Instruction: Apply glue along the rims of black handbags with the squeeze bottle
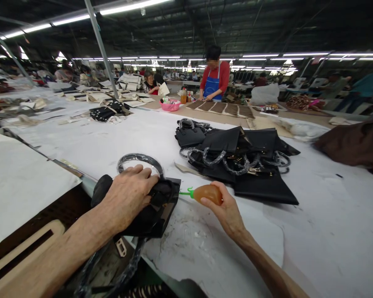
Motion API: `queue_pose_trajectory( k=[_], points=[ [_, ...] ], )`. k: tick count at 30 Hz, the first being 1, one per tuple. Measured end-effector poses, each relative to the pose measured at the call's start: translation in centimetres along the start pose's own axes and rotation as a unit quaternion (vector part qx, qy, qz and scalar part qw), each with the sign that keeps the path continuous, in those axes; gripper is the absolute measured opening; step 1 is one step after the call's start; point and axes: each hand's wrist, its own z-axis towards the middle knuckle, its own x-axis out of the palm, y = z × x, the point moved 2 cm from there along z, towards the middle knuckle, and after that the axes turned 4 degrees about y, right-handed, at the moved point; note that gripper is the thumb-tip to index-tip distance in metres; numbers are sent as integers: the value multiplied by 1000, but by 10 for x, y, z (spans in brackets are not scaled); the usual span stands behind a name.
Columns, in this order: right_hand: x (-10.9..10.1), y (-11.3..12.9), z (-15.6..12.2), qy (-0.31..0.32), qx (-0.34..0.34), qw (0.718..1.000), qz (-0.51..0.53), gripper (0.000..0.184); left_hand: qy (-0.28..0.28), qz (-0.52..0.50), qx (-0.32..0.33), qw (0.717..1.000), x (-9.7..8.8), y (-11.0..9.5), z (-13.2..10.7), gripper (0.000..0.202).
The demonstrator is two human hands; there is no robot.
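Observation:
My left hand [129,196] is closed on a black handbag [161,217] at the table's near edge, its fingers bent over the dark material. A plastic-wrapped handle [139,157] arches up behind the knuckles, and another hangs below the bag. In my right hand [228,213] is a squeeze bottle [208,194] of amber liquid, gripped between thumb and fingers. Its green nozzle points left, with the tip at or very near the bag's right edge; whether they touch I cannot tell. Part of the bag is hidden under my left hand.
A heap of black handbags [233,153] with wrapped handles lies on the white table [326,223], beyond my right hand. Farther back are a pink basket [170,105], brown panels [220,108] and a person in a blue apron [213,82]. Dark brown material [357,145] lies far right.

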Motion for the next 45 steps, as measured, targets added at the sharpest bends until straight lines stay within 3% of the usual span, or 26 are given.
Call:
queue_pose_trajectory(
  k=[10, 20, 35, 45],
  points=[
    [0, 9, -1, 27, 38, 999, 15, 42, 8, -27, -14, 1000, 1, -6, -9, 29],
    [-1, 6, -4, 54, 66, 995, 61, 40, 30, -38, -49, 998, 18, -13, -28, 32],
    [-8, 21, -12, 100, 83, 983, 131, 34, 8, -24, -36, 999, 21, -16, -31, 30],
    [-7, 23, -21, 125, 94, 975, 156, 39, -3, -22, -34, 999, 25, -14, -30, 29]
  ],
)
